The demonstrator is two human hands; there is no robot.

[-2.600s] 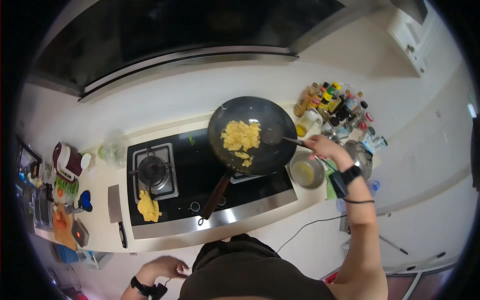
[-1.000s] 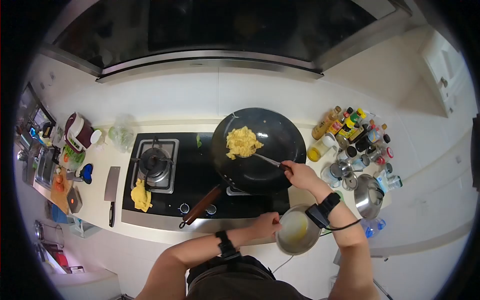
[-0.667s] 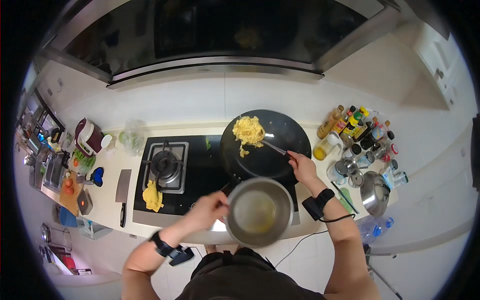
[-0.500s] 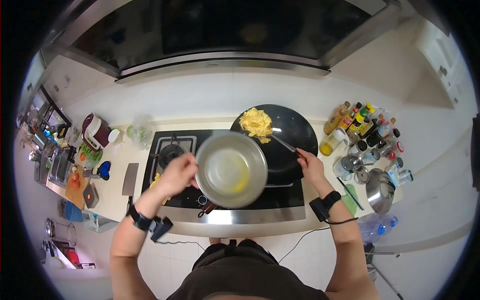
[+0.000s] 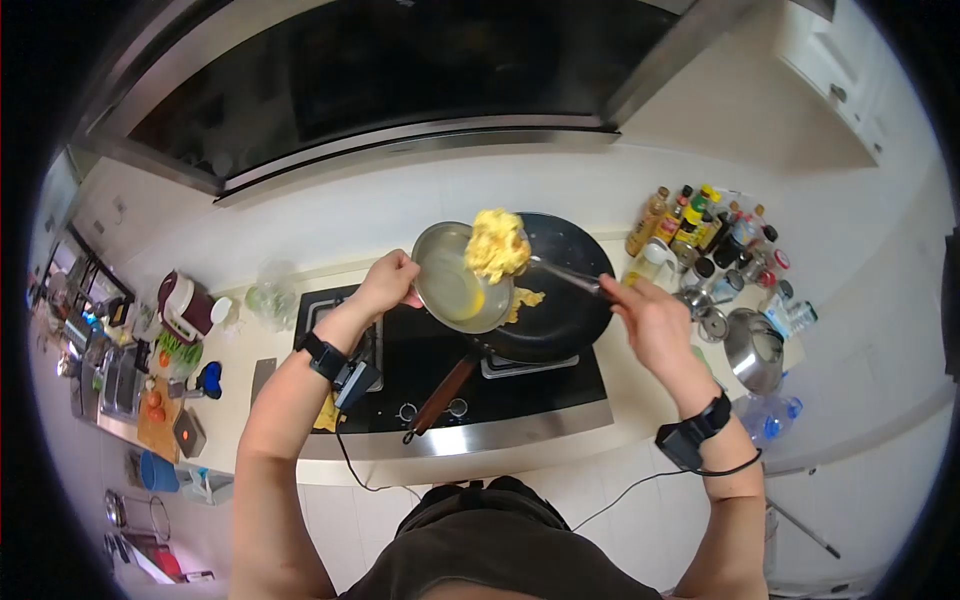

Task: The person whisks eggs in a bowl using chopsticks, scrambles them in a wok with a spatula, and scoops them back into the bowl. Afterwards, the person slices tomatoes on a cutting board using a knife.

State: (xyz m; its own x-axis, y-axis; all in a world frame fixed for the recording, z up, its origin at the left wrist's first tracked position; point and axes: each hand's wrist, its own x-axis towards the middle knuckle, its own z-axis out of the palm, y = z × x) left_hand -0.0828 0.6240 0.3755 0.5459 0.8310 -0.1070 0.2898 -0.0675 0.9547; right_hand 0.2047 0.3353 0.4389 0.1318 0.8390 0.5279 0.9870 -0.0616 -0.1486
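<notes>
My left hand is closed on the rim of a metal bowl, tilted beside and partly over the wok's left side. A little yellow liquid lies inside the bowl. My right hand grips the dark handle of a spatula. A heap of scrambled egg rides on the spatula, hiding its blade, above the bowl's right edge. Smaller egg scraps lie in the black wok, which sits on the hob with its brown handle pointing toward me.
Sauce bottles and jars crowd the counter at right, near a steel bowl. Left of the gas hob are a cleaver, a plastic bag and a maroon-and-white appliance. A range hood hangs above.
The egg on the spatula has been lifted from the wok to above the bowl. My left hand has brought the bowl up and away from me, against the wok's left side.
</notes>
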